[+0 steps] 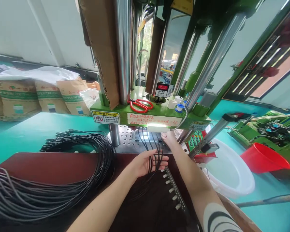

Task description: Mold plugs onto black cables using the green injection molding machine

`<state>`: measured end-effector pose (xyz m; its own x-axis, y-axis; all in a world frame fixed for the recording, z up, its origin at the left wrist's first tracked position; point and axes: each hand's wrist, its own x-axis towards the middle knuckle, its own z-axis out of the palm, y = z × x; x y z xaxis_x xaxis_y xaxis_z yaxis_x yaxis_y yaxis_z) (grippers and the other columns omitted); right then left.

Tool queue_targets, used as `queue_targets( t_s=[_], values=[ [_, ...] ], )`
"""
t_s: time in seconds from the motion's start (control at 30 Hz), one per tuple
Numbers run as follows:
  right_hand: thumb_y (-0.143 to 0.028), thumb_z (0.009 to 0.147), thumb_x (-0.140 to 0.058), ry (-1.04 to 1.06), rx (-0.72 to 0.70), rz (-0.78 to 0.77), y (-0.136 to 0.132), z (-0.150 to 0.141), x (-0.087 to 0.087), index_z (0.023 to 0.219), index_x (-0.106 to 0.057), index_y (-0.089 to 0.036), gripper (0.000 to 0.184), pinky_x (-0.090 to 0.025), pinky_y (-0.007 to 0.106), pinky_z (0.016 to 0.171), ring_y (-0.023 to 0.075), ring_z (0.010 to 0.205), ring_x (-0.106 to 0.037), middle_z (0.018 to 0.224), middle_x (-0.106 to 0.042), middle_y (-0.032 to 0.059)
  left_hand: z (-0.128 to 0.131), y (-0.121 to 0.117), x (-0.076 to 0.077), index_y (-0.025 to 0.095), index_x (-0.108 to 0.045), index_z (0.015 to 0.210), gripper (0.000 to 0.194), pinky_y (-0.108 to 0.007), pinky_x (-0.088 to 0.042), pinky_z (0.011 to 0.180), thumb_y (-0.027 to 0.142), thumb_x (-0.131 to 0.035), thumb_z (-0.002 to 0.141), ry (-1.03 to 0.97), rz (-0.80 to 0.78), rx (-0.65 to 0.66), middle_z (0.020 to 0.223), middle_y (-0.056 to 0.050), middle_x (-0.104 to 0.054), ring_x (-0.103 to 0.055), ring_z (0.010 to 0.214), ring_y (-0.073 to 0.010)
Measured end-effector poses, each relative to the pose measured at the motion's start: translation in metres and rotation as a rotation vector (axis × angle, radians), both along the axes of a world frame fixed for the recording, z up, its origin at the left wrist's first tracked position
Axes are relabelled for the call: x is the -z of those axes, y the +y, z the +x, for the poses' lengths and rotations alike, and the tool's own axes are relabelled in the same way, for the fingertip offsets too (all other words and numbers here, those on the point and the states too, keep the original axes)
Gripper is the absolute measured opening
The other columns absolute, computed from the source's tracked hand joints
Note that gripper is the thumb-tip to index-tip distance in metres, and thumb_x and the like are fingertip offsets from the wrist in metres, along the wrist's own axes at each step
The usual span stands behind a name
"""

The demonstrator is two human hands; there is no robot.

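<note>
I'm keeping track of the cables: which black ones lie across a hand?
The few cables across the left hand, just in front of the press; the large looped bundle to their left touches neither hand.

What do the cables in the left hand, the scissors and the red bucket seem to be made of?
Cables: probably rubbery plastic outside, black with a slight sheen, bending smoothly across the left hand.
Scissors: handles look like glossy red plastic; I can't make out the blades.
Bucket: likely plastic, with smooth, evenly coloured walls.
</note>
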<state>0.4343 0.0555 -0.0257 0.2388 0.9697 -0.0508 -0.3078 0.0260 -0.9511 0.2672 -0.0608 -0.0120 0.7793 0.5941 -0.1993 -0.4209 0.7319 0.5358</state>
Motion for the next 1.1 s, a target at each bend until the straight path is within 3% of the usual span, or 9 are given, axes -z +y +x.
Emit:
queue_targets(
  t_s=[0.07,0.13,0.2,0.27,0.47,0.67,0.93,1.1],
  values=[
    [-0.031,0.089,-0.046,0.006,0.029,-0.037,-0.014,0.0,0.002,0.078,-0.052,-0.013,0.022,-0.025,0.013,0.03,0.0014,0.033,-0.032,0.053,-0.047,-0.0069,0.009,-0.01,-0.002,0.01,-0.054,0.103,0.03,-0.036,-0.048,0.073,0.029,-0.053,0.08,0.026,-0.023,0.023,0.085,-0.012,-0.066,-0.065,0.074,-0.0207],
    [-0.027,0.087,-0.045,0.009,0.056,-0.049,-0.028,0.002,0.002,0.072,-0.049,-0.015,0.02,-0.016,0.014,0.027,0.0018,0.029,-0.025,0.044,-0.043,-0.0081,0.017,-0.021,-0.005,0.01,-0.056,0.093,0.02,-0.025,-0.046,0.053,0.026,-0.05,0.082,0.034,-0.046,0.009,0.063,-0.003,-0.059,-0.057,0.051,-0.0112],
    [-0.024,0.084,-0.045,0.007,0.087,-0.052,-0.041,0.005,-0.001,0.07,-0.049,-0.017,0.016,-0.015,0.015,0.026,0.0025,0.027,-0.024,0.041,-0.043,-0.008,0.021,-0.031,-0.009,0.011,-0.054,0.08,0.016,-0.016,-0.03,0.038,0.024,-0.046,0.085,0.012,-0.079,-0.025,0.047,0.006,-0.041,-0.037,0.035,-0.0035],
    [-0.024,0.083,-0.047,0.003,0.117,-0.06,-0.051,0.007,-0.003,0.071,-0.05,-0.017,0.015,-0.015,0.014,0.027,0.0024,0.027,-0.024,0.04,-0.041,-0.0088,0.022,-0.04,-0.013,0.011,-0.049,0.072,0.02,-0.013,-0.017,0.035,0.022,-0.041,0.087,0.004,-0.13,-0.063,0.045,0.009,-0.028,-0.023,0.032,-0.0011],
    [-0.034,0.087,-0.049,0.015,0.184,-0.083,-0.069,0.013,0.0,0.073,-0.051,-0.014,0.025,-0.02,0.014,0.029,0.0007,0.03,-0.024,0.046,-0.039,-0.0105,0.022,-0.077,-0.016,0.013,-0.045,0.067,0.025,-0.014,-0.01,0.035,0.021,-0.037,0.089,0.12,-0.188,-0.114,0.044,0.01,-0.02,-0.015,0.033,-0.001],
    [-0.033,0.077,-0.051,0.042,0.221,-0.027,-0.092,0.031,0.0,0.069,-0.052,-0.019,0.016,-0.016,0.016,0.027,0.0034,0.026,-0.021,0.037,-0.043,-0.0081,0.016,-0.121,-0.012,0.015,-0.047,0.068,0.019,-0.015,-0.01,0.035,0.029,-0.055,0.078,0.145,-0.109,-0.03,0.044,0.01,-0.019,-0.011,0.034,-0.0013],
    [-0.035,0.07,-0.055,0.035,0.293,-0.043,-0.129,0.045,0.01,0.068,-0.05,-0.019,0.017,-0.018,0.016,0.027,0.0039,0.025,-0.024,0.035,-0.044,-0.0067,0.002,-0.134,-0.018,0.016,-0.048,0.066,0.022,-0.015,-0.007,0.034,0.032,-0.06,0.075,0.086,-0.143,0.145,0.043,0.01,-0.022,-0.01,0.034,-0.0017],
    [-0.037,0.07,-0.055,0.033,0.318,-0.055,-0.138,0.054,0.014,0.071,-0.051,-0.018,0.019,-0.022,0.016,0.029,0.0041,0.029,-0.029,0.04,-0.049,-0.0049,0.001,-0.156,-0.012,0.018,-0.048,0.066,0.033,-0.018,-0.007,0.033,0.046,-0.063,0.069,0.171,-0.071,0.268,0.039,0.009,-0.027,-0.015,0.032,-0.0032]
  ],
)
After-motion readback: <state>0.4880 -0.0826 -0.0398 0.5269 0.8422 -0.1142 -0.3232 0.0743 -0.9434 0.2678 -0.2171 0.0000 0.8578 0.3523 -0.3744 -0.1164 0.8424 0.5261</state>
